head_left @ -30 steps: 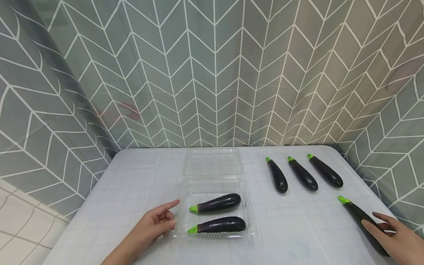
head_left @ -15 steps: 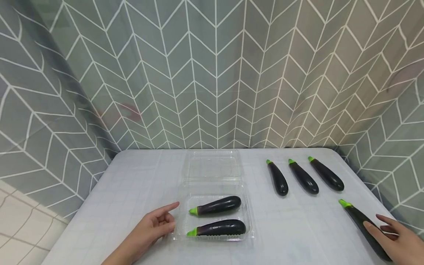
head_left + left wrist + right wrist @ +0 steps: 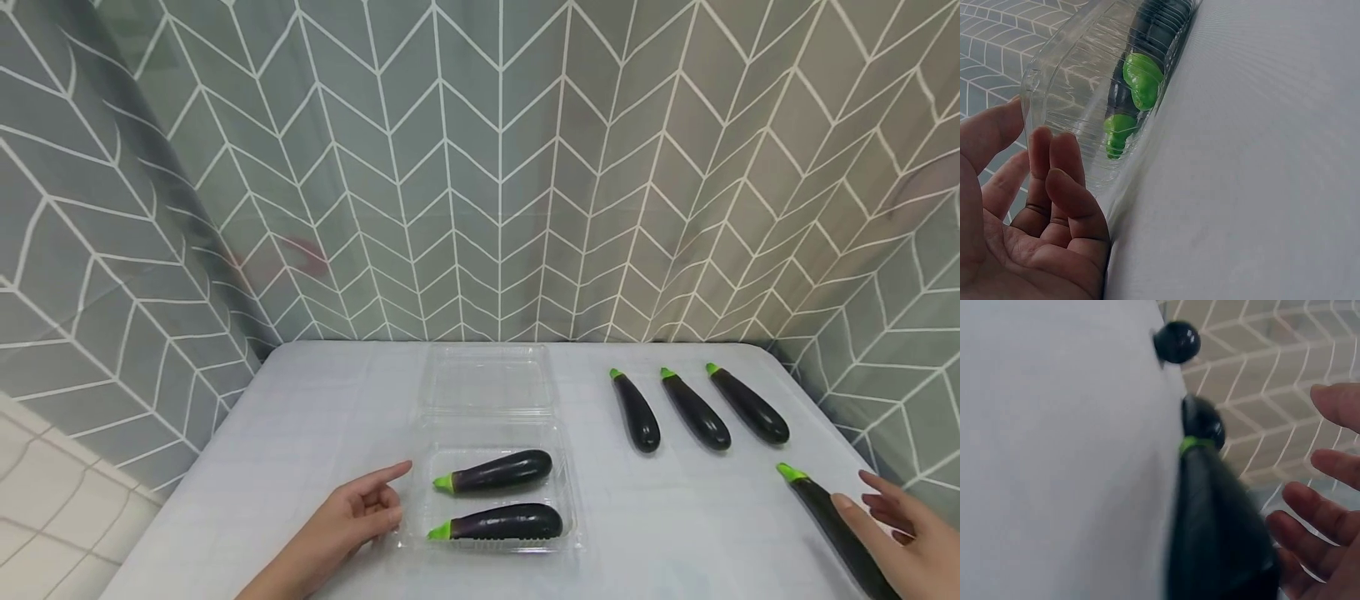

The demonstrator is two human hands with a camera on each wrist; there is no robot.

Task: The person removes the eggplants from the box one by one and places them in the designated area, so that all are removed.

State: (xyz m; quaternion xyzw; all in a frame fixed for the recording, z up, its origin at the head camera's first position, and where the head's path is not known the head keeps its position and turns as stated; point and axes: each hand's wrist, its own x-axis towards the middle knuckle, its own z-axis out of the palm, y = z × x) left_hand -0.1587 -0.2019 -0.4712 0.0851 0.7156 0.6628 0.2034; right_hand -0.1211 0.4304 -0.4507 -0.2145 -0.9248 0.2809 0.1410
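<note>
My left hand [image 3: 351, 518] is at the left edge of a clear hinged plastic container [image 3: 570, 500], index finger stretched out and the other fingers loosely bent. In the left wrist view its fingertips are right at the container's rim [image 3: 1029, 87]. Two dark eggplants with green stems, a rear one [image 3: 510, 471] and a front one [image 3: 517, 522], lie side by side inside. At the lower right, another eggplant [image 3: 838, 527] lies slanted on the table. My right hand [image 3: 903, 525] is beside it with fingers spread and relaxed, the thumb overlapping it in the head view; the right wrist view shows the fingers apart from it.
Three more eggplants, left [image 3: 639, 412], middle [image 3: 697, 412] and right [image 3: 750, 406], lie in a row at the table's back right. The container's lid [image 3: 487, 379] lies folded back behind its base. A patterned curtain [image 3: 480, 167] surrounds the white-covered table [image 3: 322, 400].
The right hand's fingers have loosened and lifted from the nearest eggplant. The whole head view has shifted a little; the left hand stays at the container's edge.
</note>
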